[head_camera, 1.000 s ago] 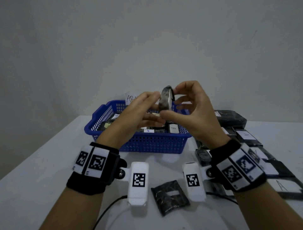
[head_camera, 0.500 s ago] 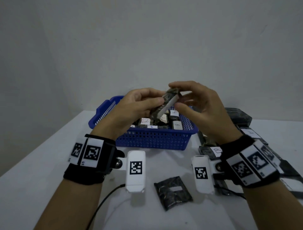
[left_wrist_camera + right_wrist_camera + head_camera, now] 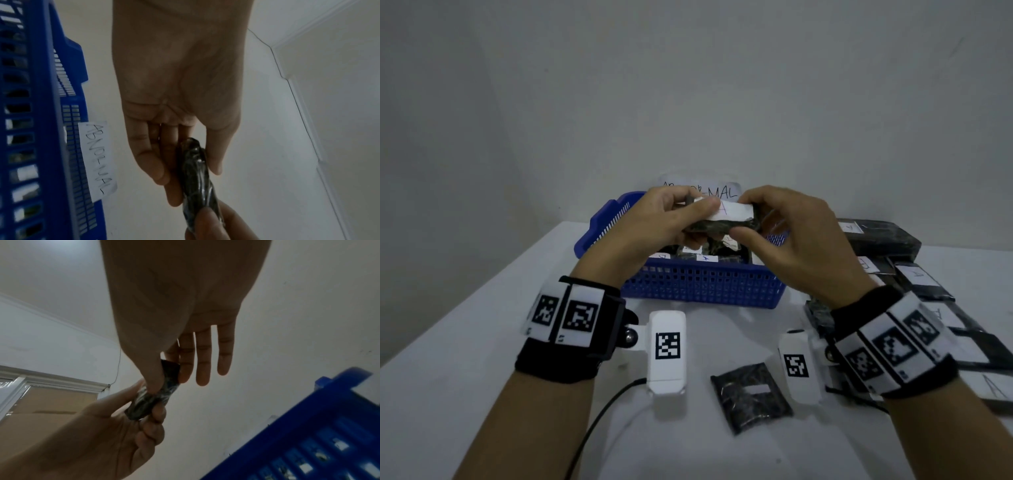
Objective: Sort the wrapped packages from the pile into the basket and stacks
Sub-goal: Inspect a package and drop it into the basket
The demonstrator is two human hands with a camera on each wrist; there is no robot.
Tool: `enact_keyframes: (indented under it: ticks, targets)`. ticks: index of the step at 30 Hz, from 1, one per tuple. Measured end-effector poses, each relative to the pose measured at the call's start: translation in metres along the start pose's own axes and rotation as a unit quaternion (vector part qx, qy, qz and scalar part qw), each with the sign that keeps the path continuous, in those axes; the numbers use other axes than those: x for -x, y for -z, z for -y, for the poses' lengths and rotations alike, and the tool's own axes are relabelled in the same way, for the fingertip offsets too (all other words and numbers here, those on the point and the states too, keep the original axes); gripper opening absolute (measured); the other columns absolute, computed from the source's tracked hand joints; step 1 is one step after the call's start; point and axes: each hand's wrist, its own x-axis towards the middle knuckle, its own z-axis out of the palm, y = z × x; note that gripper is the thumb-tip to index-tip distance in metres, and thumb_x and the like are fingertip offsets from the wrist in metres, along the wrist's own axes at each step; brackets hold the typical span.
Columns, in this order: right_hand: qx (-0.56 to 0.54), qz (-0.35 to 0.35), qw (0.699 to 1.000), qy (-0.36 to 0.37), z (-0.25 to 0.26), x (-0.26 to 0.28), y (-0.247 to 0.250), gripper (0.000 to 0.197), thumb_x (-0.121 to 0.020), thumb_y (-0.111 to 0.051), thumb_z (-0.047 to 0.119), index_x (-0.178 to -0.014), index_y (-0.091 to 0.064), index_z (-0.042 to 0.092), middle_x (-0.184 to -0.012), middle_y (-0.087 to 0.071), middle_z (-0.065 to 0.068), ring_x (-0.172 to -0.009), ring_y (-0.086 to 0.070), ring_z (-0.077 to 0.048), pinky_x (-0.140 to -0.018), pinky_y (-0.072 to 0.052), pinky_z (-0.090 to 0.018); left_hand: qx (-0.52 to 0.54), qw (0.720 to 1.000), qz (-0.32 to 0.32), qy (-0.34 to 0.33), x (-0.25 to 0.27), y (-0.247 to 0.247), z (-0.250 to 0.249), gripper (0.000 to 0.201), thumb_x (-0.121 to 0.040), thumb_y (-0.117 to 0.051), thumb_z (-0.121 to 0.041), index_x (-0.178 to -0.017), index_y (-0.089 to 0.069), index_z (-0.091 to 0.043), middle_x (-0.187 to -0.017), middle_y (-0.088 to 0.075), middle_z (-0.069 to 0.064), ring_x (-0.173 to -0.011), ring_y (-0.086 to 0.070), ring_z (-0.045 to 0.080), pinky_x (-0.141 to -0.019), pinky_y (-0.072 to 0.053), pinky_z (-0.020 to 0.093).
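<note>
Both hands hold one dark wrapped package [image 3: 726, 222] with a white label above the blue basket [image 3: 702, 289]. My left hand [image 3: 671, 222] pinches its left end between thumb and fingers. My right hand [image 3: 777, 226] pinches its right end. In the left wrist view the package [image 3: 197, 175] shows edge-on between thumb and fingers. In the right wrist view the package [image 3: 156, 395] is pinched by thumb and forefinger, the other fingers straight. The basket holds several labelled packages. Another dark package [image 3: 751, 395] lies on the table between my wrists.
Stacks of dark labelled packages [image 3: 914, 281] lie at the right of the white table [image 3: 482, 342]. A paper sign [image 3: 96, 160] hangs on the basket's far side. A black cable [image 3: 599, 421] runs along the table near the front edge. A wall stands close behind.
The package turned from upright on edge to lying flat with its label up. Both hands lowered slightly, still over the basket.
</note>
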Motion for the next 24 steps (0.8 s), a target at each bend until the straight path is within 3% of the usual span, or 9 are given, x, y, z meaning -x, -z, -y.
enact_keyframes:
  ticks: [3,6,8,10,13,17,20,22,24]
  targets:
    - [-0.046,0.034,0.998,-0.041,0.003,-0.004,-0.006,0.033,-0.084,-0.077,0.042,-0.111,-0.067,0.025,-0.09,-0.067,0.015,-0.068,-0.065,-0.008,-0.066,-0.055,-0.027,-0.041,0.999,0.006,0.019,0.003,0.014,0.003,0.021,-0.096,-0.062,-0.029,-0.106,-0.069,-0.012,-0.086,-0.072,0.002,-0.075,-0.065,0.013,-0.069,-0.056,0.025]
    - [-0.095,0.151,0.983,-0.048,0.009,-0.029,-0.006,0.045,-0.085,-0.077,0.039,-0.126,-0.063,0.029,-0.097,-0.068,0.015,-0.076,-0.068,-0.006,-0.073,-0.057,-0.026,-0.08,0.996,-0.024,0.036,0.004,0.037,0.001,0.019,-0.095,-0.063,-0.028,-0.104,-0.069,-0.012,-0.079,-0.074,0.0,-0.067,-0.064,0.008,-0.06,-0.051,0.019]
    - [-0.095,0.223,0.97,-0.019,0.01,-0.053,-0.004,0.049,-0.086,-0.077,0.033,-0.132,-0.06,0.032,-0.096,-0.07,0.012,-0.082,-0.07,-0.007,-0.08,-0.058,-0.029,-0.09,0.994,-0.029,0.045,0.005,0.055,0.001,0.025,-0.094,-0.064,-0.037,-0.1,-0.071,-0.013,-0.089,-0.076,0.01,-0.074,-0.065,0.017,-0.069,-0.053,0.03]
    - [-0.085,0.267,0.96,0.016,0.01,-0.077,-0.005,0.045,-0.086,-0.078,0.023,-0.129,-0.065,0.029,-0.094,-0.074,0.008,-0.084,-0.071,-0.008,-0.083,-0.058,-0.031,-0.108,0.992,-0.022,0.063,0.007,0.07,0.003,0.033,-0.09,-0.065,-0.049,-0.099,-0.074,-0.018,-0.093,-0.077,0.009,-0.081,-0.066,0.022,-0.078,-0.051,0.043]
    - [-0.051,0.306,0.949,0.054,0.007,-0.109,-0.013,0.033,-0.085,-0.079,0.016,-0.118,-0.074,0.021,-0.088,-0.077,0.007,-0.08,-0.073,-0.005,-0.083,-0.059,-0.033,-0.144,0.985,-0.038,0.083,0.005,0.085,0.01,0.032,-0.093,-0.059,-0.051,-0.103,-0.073,-0.024,-0.086,-0.076,-0.01,-0.079,-0.069,0.003,-0.08,-0.054,0.032]
    - [0.022,0.41,0.91,0.062,-0.001,-0.144,-0.037,0.028,-0.085,-0.08,0.023,-0.113,-0.076,0.022,-0.087,-0.078,0.011,-0.079,-0.072,0.0,-0.085,-0.059,-0.033,-0.223,0.965,-0.12,0.07,-0.006,0.108,0.031,0.016,-0.098,-0.059,-0.036,-0.108,-0.069,-0.029,-0.091,-0.076,-0.013,-0.085,-0.069,-0.005,-0.075,-0.05,0.016]
    - [0.048,0.499,0.863,0.064,-0.008,-0.154,-0.063,0.027,-0.086,-0.08,0.025,-0.112,-0.076,0.024,-0.086,-0.078,0.011,-0.078,-0.072,0.0,-0.084,-0.058,-0.032,-0.294,0.947,-0.064,0.11,-0.013,0.115,0.047,0.014,-0.098,-0.058,-0.024,-0.108,-0.065,-0.03,-0.088,-0.076,-0.015,-0.086,-0.069,-0.001,-0.077,-0.052,0.019]
    - [0.047,0.552,0.83,0.067,-0.01,-0.154,-0.082,0.025,-0.087,-0.078,0.023,-0.112,-0.075,0.024,-0.085,-0.079,0.009,-0.078,-0.072,-0.002,-0.084,-0.058,-0.03,-0.353,0.927,0.007,0.129,-0.017,0.114,0.053,0.016,-0.1,-0.055,-0.022,-0.111,-0.062,-0.031,-0.093,-0.074,-0.015,-0.088,-0.068,0.0,-0.086,-0.054,0.026]
    - [0.044,0.598,0.798,0.061,-0.011,-0.153,-0.1,0.025,-0.089,-0.075,0.019,-0.113,-0.074,0.025,-0.086,-0.079,0.006,-0.08,-0.072,-0.006,-0.083,-0.057,-0.026,-0.396,0.908,0.04,0.132,-0.023,0.114,0.055,0.022,-0.102,-0.051,-0.022,-0.118,-0.064,-0.029,-0.1,-0.072,-0.013,-0.092,-0.066,0.003,-0.085,-0.051,0.025]
